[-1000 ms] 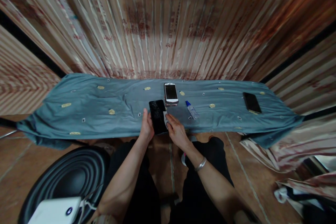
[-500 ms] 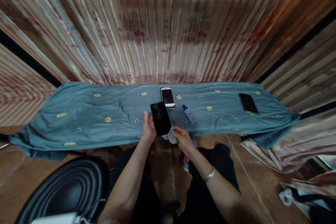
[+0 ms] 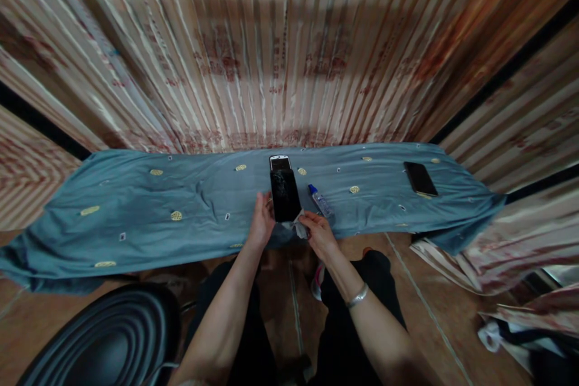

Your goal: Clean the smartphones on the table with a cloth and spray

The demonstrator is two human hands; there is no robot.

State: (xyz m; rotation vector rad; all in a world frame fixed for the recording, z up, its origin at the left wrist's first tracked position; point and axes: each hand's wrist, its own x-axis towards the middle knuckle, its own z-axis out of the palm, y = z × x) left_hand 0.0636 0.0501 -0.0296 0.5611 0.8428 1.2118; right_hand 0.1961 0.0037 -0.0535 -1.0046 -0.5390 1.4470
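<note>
A black smartphone (image 3: 285,196) with a cracked-looking upper screen is held above the cloth, covering the lower part of a white-framed phone (image 3: 279,160) behind it. My left hand (image 3: 262,221) grips its left edge, thumb pointing up and fingers partly hidden by the phone. At the bottom right corner, my right hand (image 3: 318,233) pinches a pale grey wiping cloth (image 3: 300,228) against the phone. Just right of it lies a clear bottle with a blue cap (image 3: 321,200).
Another dark phone (image 3: 420,179) lies at the right on the blue patterned cloth (image 3: 203,175) covering the narrow table. Striped curtains (image 3: 271,72) hang behind. A round black ridged stool (image 3: 108,344) stands at lower left on the tiled floor.
The black smartphone has become more upright and now overlaps more of the white-framed phone. Both hands stay at it, and the view has shifted slightly.
</note>
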